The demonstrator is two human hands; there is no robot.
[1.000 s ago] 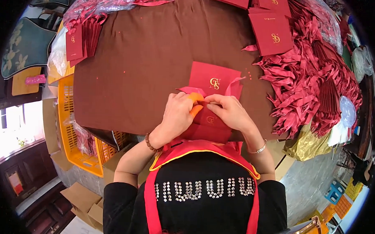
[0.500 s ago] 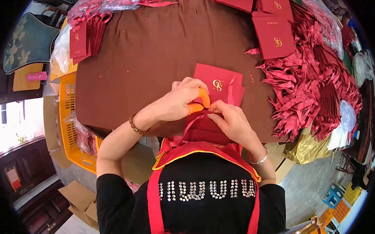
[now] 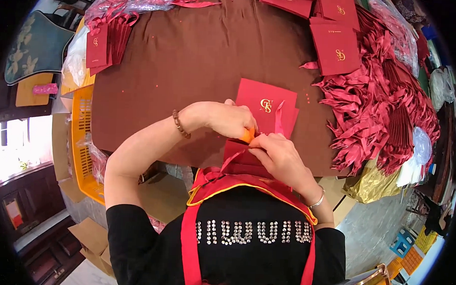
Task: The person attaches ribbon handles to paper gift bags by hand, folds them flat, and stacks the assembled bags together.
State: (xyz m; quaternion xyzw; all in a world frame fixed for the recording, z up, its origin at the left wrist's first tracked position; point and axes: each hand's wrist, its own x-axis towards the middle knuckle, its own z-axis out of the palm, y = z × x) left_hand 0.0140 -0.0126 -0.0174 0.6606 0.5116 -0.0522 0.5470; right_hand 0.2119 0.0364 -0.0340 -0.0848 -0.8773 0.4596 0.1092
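In front of my body, a dark red paper bag (image 3: 250, 166) with a red ribbon (image 3: 232, 158) is held up against my apron at the table's near edge. My left hand (image 3: 228, 120) is bent down over the bag's top edge, its fingers closed there; orange covers sit on the fingertips. Right beside it, my right hand (image 3: 282, 155) pinches the same edge between thumb and fingers. What lies between the fingertips is mostly hidden. Just beyond my hands rests a flat red bag (image 3: 257, 93) with a gold emblem and a pink-red ribbon (image 3: 279, 116).
A large heap of red ribbon-handled bags (image 3: 365, 107) covers the table's right side, with stacked flat bags (image 3: 334, 48) beside it. More bags (image 3: 96, 47) stand at the far left. The brown tablecloth (image 3: 191, 56) spreads between. An orange crate (image 3: 81, 132) is left of the table.
My left hand has rolled over and downward, its wrist and elbow lifting outward to the left. My right hand has shifted slightly downward, still pinching the bag's edge.
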